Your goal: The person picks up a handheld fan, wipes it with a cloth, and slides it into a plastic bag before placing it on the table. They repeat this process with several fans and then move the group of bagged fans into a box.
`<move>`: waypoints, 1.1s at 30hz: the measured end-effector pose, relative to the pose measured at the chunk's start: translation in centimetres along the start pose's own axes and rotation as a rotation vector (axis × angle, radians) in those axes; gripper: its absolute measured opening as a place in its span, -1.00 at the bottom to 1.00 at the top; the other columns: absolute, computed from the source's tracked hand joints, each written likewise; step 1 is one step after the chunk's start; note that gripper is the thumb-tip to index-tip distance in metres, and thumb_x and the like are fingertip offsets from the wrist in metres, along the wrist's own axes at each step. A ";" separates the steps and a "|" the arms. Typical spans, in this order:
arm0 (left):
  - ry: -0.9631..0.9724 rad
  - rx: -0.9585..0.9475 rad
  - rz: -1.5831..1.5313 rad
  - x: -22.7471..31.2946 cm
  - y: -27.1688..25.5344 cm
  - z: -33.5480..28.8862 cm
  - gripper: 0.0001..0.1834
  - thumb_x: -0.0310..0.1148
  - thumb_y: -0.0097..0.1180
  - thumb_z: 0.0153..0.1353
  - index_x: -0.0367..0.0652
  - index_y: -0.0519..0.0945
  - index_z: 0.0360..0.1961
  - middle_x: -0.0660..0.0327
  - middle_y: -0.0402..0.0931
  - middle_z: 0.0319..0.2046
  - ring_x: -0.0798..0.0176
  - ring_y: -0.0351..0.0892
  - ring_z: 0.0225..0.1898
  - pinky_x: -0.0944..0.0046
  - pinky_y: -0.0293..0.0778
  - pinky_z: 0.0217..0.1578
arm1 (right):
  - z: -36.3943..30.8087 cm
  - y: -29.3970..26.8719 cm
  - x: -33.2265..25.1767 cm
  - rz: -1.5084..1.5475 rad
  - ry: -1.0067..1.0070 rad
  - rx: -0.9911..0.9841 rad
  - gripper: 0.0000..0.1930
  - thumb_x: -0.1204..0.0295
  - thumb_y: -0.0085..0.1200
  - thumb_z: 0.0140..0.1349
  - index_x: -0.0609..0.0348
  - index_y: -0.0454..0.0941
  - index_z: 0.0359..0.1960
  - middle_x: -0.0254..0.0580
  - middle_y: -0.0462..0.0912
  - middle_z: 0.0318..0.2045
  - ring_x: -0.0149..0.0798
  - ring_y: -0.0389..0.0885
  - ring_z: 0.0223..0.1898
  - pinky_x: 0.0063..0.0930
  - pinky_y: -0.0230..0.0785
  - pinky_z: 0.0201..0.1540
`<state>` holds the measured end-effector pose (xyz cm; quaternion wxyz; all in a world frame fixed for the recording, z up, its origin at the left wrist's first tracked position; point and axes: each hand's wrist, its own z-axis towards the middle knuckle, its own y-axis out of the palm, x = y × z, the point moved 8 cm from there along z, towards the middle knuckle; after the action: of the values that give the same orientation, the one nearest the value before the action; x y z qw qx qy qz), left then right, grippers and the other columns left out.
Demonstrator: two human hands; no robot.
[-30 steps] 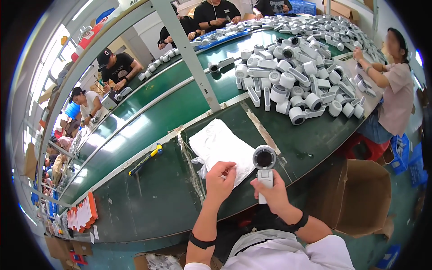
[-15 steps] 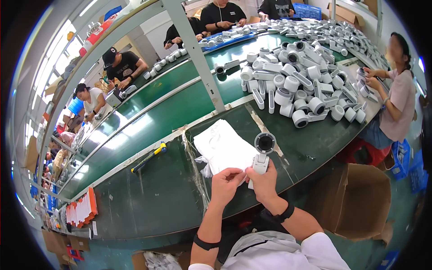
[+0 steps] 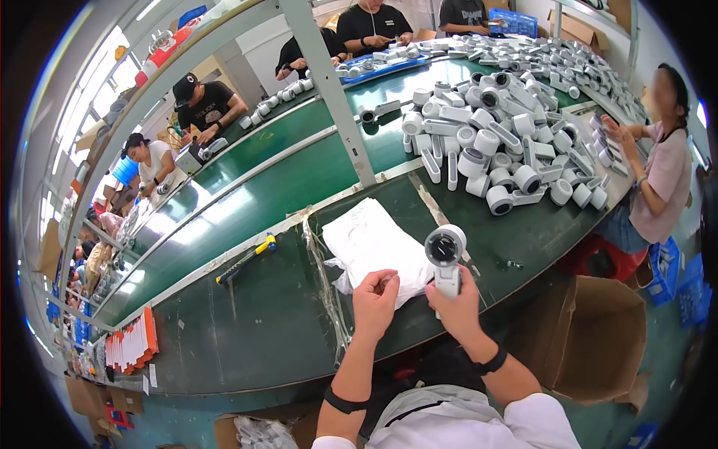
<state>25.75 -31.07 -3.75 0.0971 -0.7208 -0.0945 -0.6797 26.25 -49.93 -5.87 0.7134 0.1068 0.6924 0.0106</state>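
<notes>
My right hand (image 3: 458, 303) is wrapped round the grip of a white handheld device (image 3: 446, 258), holding it upright above the near edge of the bench. The device's round head has a dark, ring-edged opening facing up toward me. To its left, my left hand (image 3: 376, 299) is closed, thumb and fingertips pressed together, apart from the device. Whether something small sits in that pinch I cannot make out. Just beyond both hands lies a stack of thin white bags or sheets (image 3: 372, 238), its near right corner partly covered by the right hand and the device.
A large heap of similar white devices (image 3: 497, 142) covers the bench at the far right. A yellow-and-black handled tool (image 3: 247, 258) lies to the left, with orange-and-white cartons (image 3: 132, 343) beyond. A metal post (image 3: 323, 90) rises ahead. An open cardboard box (image 3: 602, 340) stands right; co-workers sit around.
My right hand has shifted slightly right with the device, whose head has turned a little. The left hand, earlier close against the device's grip, is now apart from it.
</notes>
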 end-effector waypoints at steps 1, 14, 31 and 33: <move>0.019 0.009 0.014 -0.1 -0.1 0.1 -0.83 -0.45 0.15 0.27 -0.31 0.60 -0.15 0.38 0.52 -0.46 0.54 0.42 -0.48 0.49 0.34 -0.45 | -0.5 -0.4 -0.8 0.007 0.029 -0.037 -0.65 0.59 0.21 0.10 0.28 0.39 -0.07 -0.33 0.54 -0.48 -0.48 0.51 -0.57 -0.57 0.37 -0.54; -0.158 -0.207 -0.097 -0.1 0.3 1.0 -0.80 -0.33 0.12 0.33 -0.18 0.68 -0.15 0.44 0.49 -0.50 0.60 0.30 -0.52 0.52 0.21 -0.49 | -1.8 0.6 -2.9 -0.482 0.352 -0.923 -0.07 0.28 0.13 0.28 0.01 -0.30 0.50 -0.22 0.63 -0.47 -0.42 0.55 -0.57 -0.54 0.43 -0.46; 0.108 -0.278 0.144 2.6 -1.1 0.8 -0.80 -0.39 0.15 0.30 -0.30 0.68 -0.17 0.23 0.62 -0.23 0.38 0.53 -0.19 0.41 0.42 -0.11 | -0.7 1.9 -3.4 -0.926 -0.118 -0.695 -0.31 0.14 0.11 0.23 -0.18 0.16 0.41 0.05 0.65 -0.43 0.03 0.65 -0.42 -0.21 0.48 -0.29; 0.227 -0.147 0.255 3.2 -1.3 0.6 -0.82 -0.41 0.17 0.28 -0.29 0.69 -0.19 0.21 0.62 -0.24 0.40 0.53 -0.24 0.38 0.44 -0.19 | -1.0 2.0 -4.0 -0.961 -0.077 -0.644 -0.32 0.13 0.09 0.24 -0.18 0.18 0.40 0.09 0.65 -0.41 0.12 0.64 -0.39 -0.16 0.47 -0.28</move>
<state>26.21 -29.66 -0.57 0.1396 -0.6507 0.0589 -0.7441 25.38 -48.49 -1.60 0.6595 -0.4416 0.5985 -0.1085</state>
